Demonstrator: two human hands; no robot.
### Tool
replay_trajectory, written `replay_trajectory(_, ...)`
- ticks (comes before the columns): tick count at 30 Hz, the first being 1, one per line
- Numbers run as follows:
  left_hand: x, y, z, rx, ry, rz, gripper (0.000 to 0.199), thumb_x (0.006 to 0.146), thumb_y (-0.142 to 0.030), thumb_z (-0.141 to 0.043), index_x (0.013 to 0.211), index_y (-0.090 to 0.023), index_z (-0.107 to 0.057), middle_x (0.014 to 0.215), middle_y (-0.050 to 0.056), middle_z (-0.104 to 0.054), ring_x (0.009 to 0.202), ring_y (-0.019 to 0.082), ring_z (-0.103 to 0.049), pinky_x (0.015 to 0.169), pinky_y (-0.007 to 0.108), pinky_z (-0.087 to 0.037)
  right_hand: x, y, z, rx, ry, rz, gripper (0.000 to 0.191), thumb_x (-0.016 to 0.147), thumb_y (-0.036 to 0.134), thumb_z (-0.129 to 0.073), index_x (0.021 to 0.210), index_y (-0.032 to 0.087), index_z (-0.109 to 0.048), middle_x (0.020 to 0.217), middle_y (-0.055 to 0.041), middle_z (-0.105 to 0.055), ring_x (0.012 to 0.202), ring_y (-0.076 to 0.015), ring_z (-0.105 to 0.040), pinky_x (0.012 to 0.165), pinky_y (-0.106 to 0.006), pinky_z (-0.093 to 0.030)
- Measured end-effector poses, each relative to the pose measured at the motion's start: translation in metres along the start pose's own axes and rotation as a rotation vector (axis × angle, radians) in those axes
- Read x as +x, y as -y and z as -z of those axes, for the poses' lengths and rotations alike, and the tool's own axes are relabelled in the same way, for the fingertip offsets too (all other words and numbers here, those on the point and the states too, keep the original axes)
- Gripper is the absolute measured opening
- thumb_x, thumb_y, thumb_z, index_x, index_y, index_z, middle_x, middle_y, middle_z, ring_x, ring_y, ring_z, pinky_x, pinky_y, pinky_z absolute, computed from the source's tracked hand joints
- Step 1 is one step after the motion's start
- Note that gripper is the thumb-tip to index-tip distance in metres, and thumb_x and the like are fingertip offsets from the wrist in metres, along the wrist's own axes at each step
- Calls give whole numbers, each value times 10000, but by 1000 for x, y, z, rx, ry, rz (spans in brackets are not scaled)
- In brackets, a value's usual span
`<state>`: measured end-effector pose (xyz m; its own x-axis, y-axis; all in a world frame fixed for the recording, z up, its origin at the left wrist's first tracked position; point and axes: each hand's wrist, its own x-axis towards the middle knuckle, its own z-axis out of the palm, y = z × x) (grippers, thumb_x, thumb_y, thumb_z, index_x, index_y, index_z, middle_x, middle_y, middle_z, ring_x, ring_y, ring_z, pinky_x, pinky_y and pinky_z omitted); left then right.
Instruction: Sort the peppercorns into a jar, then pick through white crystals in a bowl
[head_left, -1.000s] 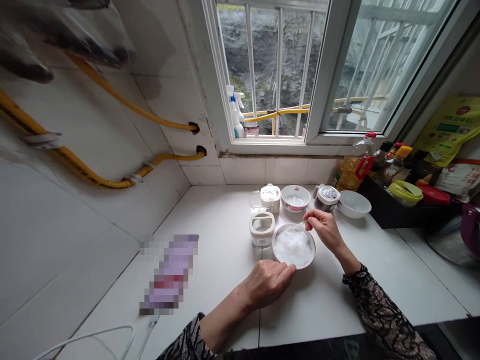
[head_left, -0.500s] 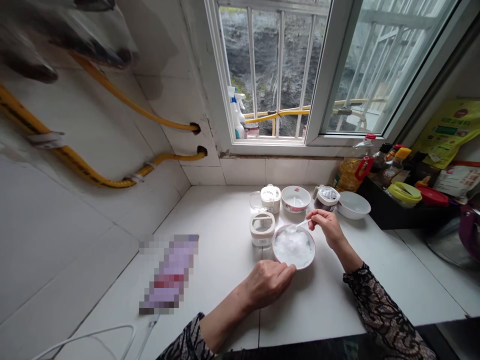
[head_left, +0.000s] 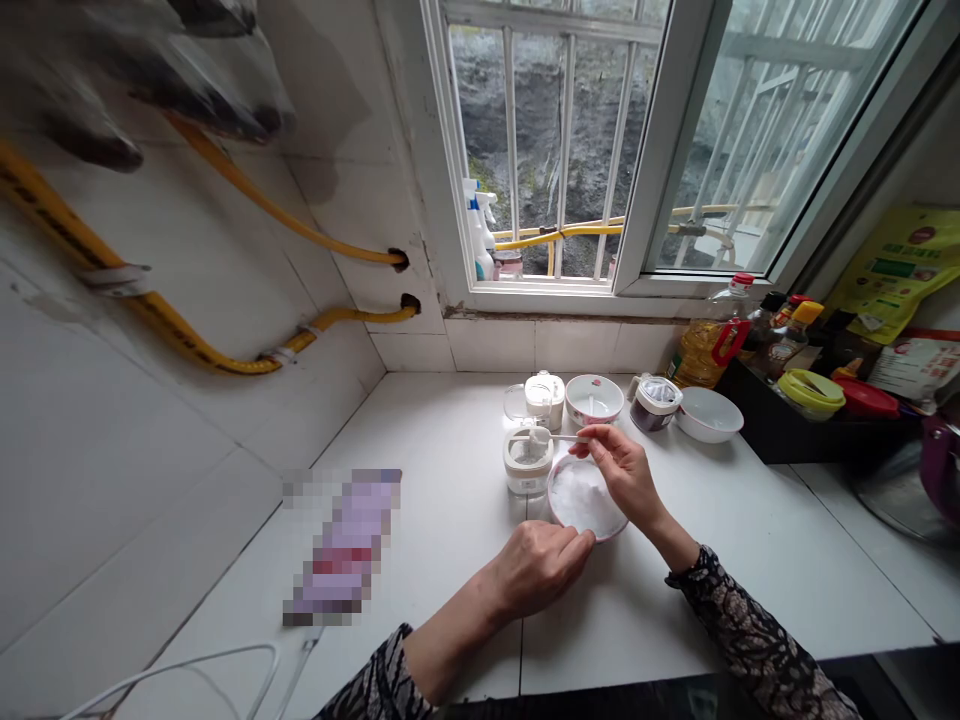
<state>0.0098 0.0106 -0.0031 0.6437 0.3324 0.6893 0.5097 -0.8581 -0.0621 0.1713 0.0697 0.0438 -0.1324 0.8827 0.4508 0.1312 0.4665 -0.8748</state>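
Note:
My left hand (head_left: 546, 565) is closed on the near rim of a bowl (head_left: 556, 512) that holds a white, grainy heap (head_left: 583, 492). Pinched in the fingers of my right hand (head_left: 619, 470) is a white spoon (head_left: 564, 437). Its bowl end, carrying some of the white stuff, is over the mouth of a clear seasoning jar (head_left: 527, 474) with a white rim, just left of the bowl. Behind that jar stands a second white seasoning jar (head_left: 553, 402), its clear lid (head_left: 517, 401) swung up.
Behind are a flowered bowl (head_left: 592, 402) with a spoon inside, a dark-filled jar (head_left: 654, 405) and a white bowl (head_left: 709, 418). An oil bottle (head_left: 705, 345) and sauce bottles stand at the right. A blurred purple object (head_left: 349, 545) with a white cable lies left.
My right hand has moved left, carrying the spoon from the bowl of white stuff to above the near jar. My left hand stays at the bowl's rim.

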Motion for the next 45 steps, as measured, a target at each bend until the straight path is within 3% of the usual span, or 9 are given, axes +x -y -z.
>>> replay_trajectory(4,1,0,1,-4,-17,-2,273,954,-77,-364,731,-170,-493,545,-39,-471,431,86,-401,412,251,-274,-2,3,-5,-422,127,407,197,947,163,-463,1007,219,-642,848,-51,-755,788,-199,-673,924,-444,-470)
replay_trajectory(7,2,0,1,-5,-39,-12,292,950,-73,-361,709,-172,-493,534,-37,-466,427,94,-391,407,263,-275,-1,5,-5,-547,210,557,238,939,109,-446,1014,218,-645,834,-35,-756,741,-187,-653,954,-453,-434)
replay_trajectory(11,2,0,2,6,-14,1,278,949,-70,-365,730,-171,-505,547,-39,-467,431,94,-401,404,267,-266,1,10,6,-467,74,444,215,940,144,-473,1006,223,-662,821,-33,-758,755,-196,-657,915,-425,-457)
replay_trajectory(16,1,-1,2,-7,1,4,269,963,-79,-362,762,-168,-517,555,-38,-470,440,100,-404,419,275,-253,5,6,32,-448,-77,260,169,845,171,-528,824,231,-685,638,-14,-697,764,-227,-644,802,-383,-498)
replay_trajectory(20,2,-1,3,-36,-9,2,280,981,-94,-352,770,-162,-524,551,-36,-482,438,103,-396,426,289,-245,7,-2,49,-526,-137,240,172,789,166,-523,731,242,-666,607,-10,-665,746,-229,-626,746,-362,-497)
replay_trajectory(31,4,-1,7,-19,17,2,278,960,-67,-356,756,-162,-520,544,-34,-480,434,99,-414,414,262,-268,3,-4,39,-639,69,384,189,780,115,-492,719,232,-627,572,23,-616,545,-164,-530,832,-385,-458)
replay_trajectory(35,5,0,7,-16,12,-12,283,954,-60,-353,740,-164,-507,542,-37,-479,433,98,-434,406,250,-297,4,-7,40,-569,-28,188,186,784,165,-499,699,236,-648,606,-7,-663,657,-205,-597,768,-357,-468)
replay_trajectory(39,6,1,7,-3,32,-23,243,945,-63,-372,771,-163,-509,549,-44,-488,432,96,-445,390,248,-322,8,-4,47,-416,-104,-63,161,762,238,-508,677,218,-644,514,8,-605,576,-188,-579,619,-301,-452)
replay_trajectory(45,7,0,8,10,24,-13,235,934,-65,-383,765,-163,-514,540,-48,-494,420,96,-441,376,273,-305,10,-1,47,-286,-111,-203,148,705,277,-533,646,202,-646,511,16,-589,518,-160,-559,571,-278,-441)
